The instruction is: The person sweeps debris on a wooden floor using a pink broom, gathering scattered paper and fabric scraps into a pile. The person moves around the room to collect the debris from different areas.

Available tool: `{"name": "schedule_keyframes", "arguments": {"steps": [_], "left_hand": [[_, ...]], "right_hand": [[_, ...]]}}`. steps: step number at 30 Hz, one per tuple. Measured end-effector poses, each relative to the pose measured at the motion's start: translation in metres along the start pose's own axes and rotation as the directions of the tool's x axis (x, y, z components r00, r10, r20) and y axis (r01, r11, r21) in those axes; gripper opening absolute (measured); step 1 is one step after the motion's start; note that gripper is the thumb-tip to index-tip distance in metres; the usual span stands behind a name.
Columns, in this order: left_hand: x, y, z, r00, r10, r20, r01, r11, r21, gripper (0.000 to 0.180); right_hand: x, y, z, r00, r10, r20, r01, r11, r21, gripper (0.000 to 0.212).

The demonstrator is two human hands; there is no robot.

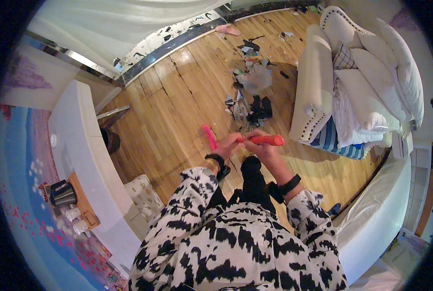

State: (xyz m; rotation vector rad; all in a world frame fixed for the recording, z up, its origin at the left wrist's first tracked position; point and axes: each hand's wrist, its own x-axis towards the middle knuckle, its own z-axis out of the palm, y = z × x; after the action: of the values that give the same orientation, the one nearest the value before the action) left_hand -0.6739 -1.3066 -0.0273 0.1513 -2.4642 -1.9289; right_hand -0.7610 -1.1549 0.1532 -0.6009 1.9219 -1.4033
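So the red stick [270, 140] is up in front of the body, roughly centre of the view, with its long axis running pretty much nine to three o'clock. The fat end pokes out toward three from the right hand [261, 149], which is clearly the nearer one to that end; those fingers are curled snugly around it, no gap that I can see. The skinny end points at nine, straight at the left hand [229, 146]. Left fingers look bunched in right beside it, but honestly I can't tell whether they're pinching the red tip, the pink stick [208, 135] or both. That pink one sticks out toward ten o'clock from the left hand, tilted along an eleven-to-five line, and I can't tell if it's held or down on the wood floor [168, 97]. At twelve, just past the hands, there's a messy pile of dark and grey scraps [260, 109]. Studded cream sofa [308, 72] at two, and the white desk [88, 155] with a kettle [63, 194] off around eight-thirty.
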Motion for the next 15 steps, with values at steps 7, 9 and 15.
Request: {"name": "schedule_keyframes", "arguments": {"steps": [7, 9, 15], "left_hand": [[0.035, 0.056, -0.011, 0.999, 0.043, -0.029, -0.033, 0.959, 0.28, 0.011], [0.024, 0.071, 0.002, 1.0, -0.027, 0.008, 0.024, 0.973, 0.229, 0.008], [-0.043, 0.095, 0.04, 0.992, -0.105, 0.074, 0.078, 0.95, 0.302, 0.013]], "right_hand": [[-0.03, -0.056, -0.021, 0.958, -0.274, -0.081, 0.25, 0.941, -0.227, 0.013], [-0.055, -0.077, -0.037, 0.953, -0.299, -0.055, 0.279, 0.931, -0.234, 0.013], [-0.095, -0.052, -0.048, 0.981, -0.168, 0.097, 0.179, 0.976, -0.12, 0.016]]}}
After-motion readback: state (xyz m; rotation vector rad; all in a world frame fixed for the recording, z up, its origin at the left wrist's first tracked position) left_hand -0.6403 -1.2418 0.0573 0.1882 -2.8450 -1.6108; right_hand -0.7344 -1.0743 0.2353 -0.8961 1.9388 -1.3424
